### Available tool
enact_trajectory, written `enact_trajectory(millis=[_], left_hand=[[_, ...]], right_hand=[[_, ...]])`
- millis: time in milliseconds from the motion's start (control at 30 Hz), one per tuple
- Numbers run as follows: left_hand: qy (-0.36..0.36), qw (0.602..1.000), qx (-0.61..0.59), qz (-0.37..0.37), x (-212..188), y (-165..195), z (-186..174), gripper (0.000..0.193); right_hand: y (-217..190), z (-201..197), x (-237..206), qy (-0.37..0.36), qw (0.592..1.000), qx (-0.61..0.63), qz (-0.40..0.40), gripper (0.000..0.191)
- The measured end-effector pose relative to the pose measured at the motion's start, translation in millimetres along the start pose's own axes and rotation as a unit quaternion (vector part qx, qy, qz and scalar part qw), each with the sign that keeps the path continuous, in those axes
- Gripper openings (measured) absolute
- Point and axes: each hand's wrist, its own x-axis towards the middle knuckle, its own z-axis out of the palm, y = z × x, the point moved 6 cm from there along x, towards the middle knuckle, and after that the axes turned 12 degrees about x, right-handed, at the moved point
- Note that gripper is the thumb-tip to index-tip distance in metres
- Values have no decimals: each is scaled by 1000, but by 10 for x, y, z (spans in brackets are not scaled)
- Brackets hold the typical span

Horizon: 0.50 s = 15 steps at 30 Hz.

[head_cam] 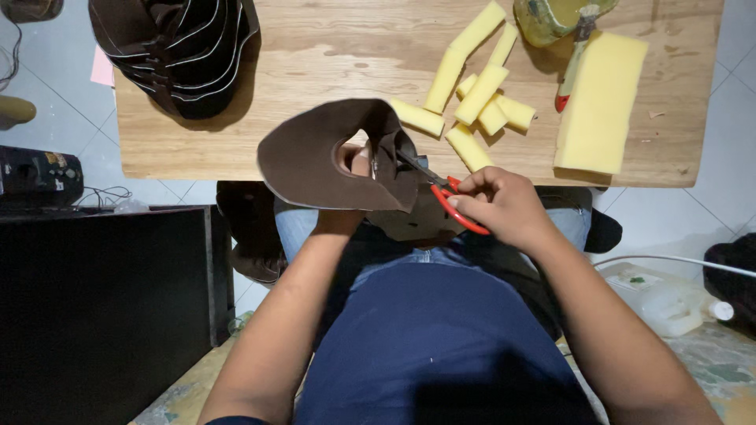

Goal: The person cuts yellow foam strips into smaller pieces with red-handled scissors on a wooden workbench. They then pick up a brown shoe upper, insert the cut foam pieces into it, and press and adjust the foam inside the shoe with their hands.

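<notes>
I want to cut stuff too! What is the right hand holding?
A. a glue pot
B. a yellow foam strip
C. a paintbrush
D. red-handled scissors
D: the right hand grips red-handled scissors, blades at the brown leather piece held by the left hand.

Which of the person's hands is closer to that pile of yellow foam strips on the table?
Right. The right hand, working the red-handled scissors, sits just below the foam strips. The left hand is farther left, mostly hidden behind the brown leather piece.

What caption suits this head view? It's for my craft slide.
Right hand snips brown leather piece with red scissors; left hand holds it.
</notes>
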Motion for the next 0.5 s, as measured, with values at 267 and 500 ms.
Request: enact_trajectory(millis=[267,500], left_hand=[[-55,984,-135,-101,-55,-245,175,12],[-126,954,-253,-99,-23,-187,134,21]], right_hand=[[460,54,108,-54,975,190,98,19],[470,194,11,-88,895,417,134,13]])
